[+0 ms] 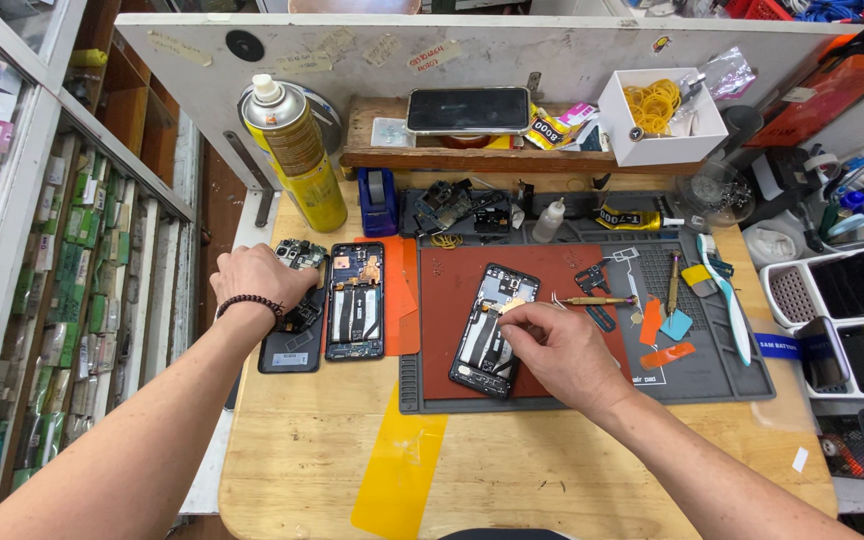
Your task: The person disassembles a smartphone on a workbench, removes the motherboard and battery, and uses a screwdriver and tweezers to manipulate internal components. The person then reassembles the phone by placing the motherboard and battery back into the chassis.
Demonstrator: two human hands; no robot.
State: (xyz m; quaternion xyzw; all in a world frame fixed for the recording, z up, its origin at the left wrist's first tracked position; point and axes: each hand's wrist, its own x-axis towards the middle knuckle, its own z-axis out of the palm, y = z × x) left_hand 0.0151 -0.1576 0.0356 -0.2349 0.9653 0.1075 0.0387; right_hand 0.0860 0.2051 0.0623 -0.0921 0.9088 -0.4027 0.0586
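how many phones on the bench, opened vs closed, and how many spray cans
opened phones, backs off: 3, one under the left hand at, one at, one under the right hand at
closed phones: 1, on the shelf
spray cans: 1
total: 5

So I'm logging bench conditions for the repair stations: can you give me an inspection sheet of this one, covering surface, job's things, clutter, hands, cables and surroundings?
Surface: wooden bench with a grey work mat and a red pad on it.
Job's things: opened phone on the red pad; second opened phone to its left; dark phone part at the bench's left edge.
Clutter: yellow spray can, box of rubber bands, orange and blue picks, screwdriver, orange film strip.
Hands: left hand rests on the dark phone part; right hand pinches a small piece over the opened phone.
Cables: nothing seen.
Surroundings: stocked shelves left, white trays right.
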